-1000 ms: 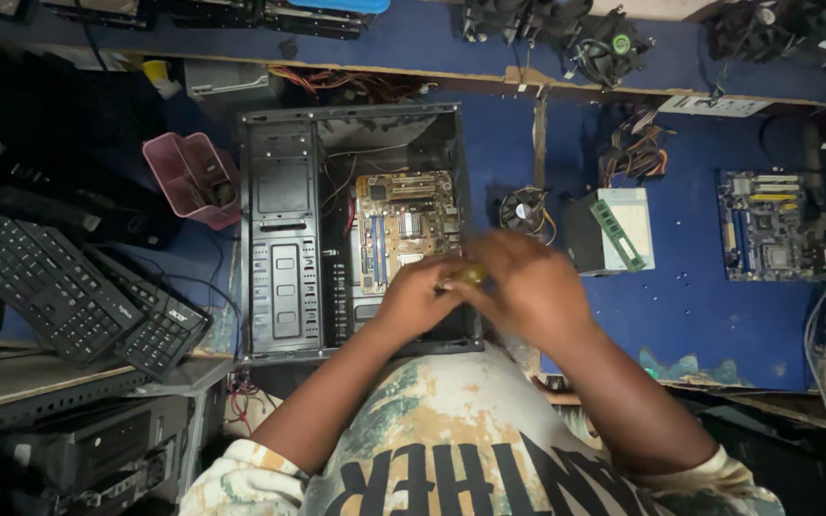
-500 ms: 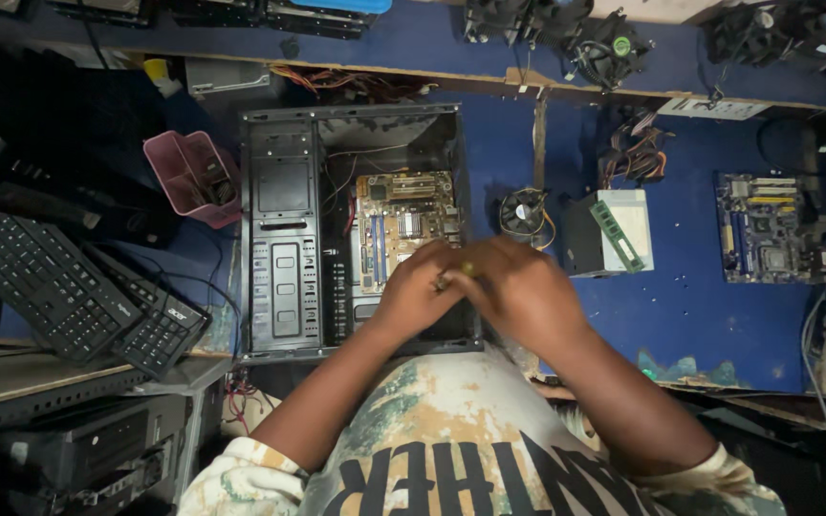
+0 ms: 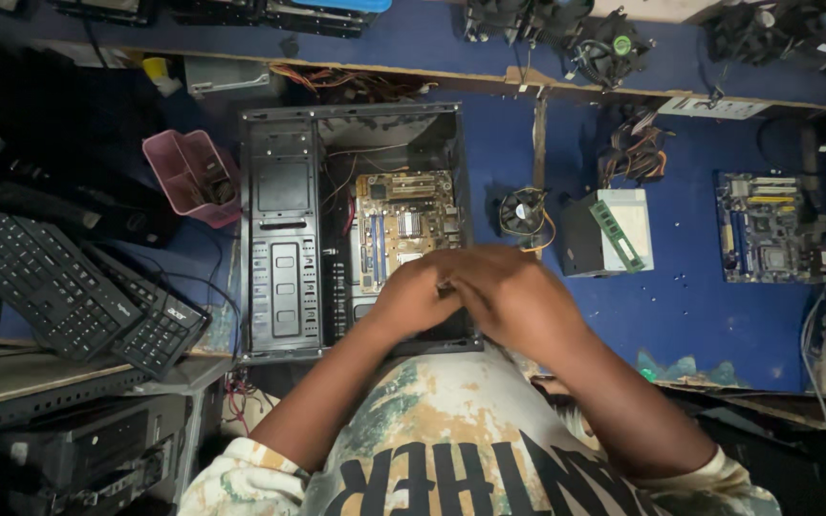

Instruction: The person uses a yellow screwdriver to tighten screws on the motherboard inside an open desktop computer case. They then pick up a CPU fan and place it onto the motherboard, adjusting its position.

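My left hand (image 3: 413, 296) and my right hand (image 3: 513, 296) are pressed together, fingers curled, over the lower right part of an open black computer case (image 3: 284, 239) lying on the blue bench. Between the fingertips only a dark sliver of a small part (image 3: 446, 285) shows; the rest is hidden by my fingers. Just beyond my hands, inside the case, lies a tan motherboard (image 3: 403, 215) with thin wires running to it.
Two black keyboards (image 3: 59, 287) lie at the left, a pink bin (image 3: 193, 177) beside the case. Right of the case are a cooler fan (image 3: 523, 212), a white box with a green memory stick (image 3: 616, 234), and a loose motherboard (image 3: 771, 227). More fans sit on the back shelf.
My hands have closed tighter together and shifted slightly left over the case. The small yellowish part seen between them earlier is now almost covered.
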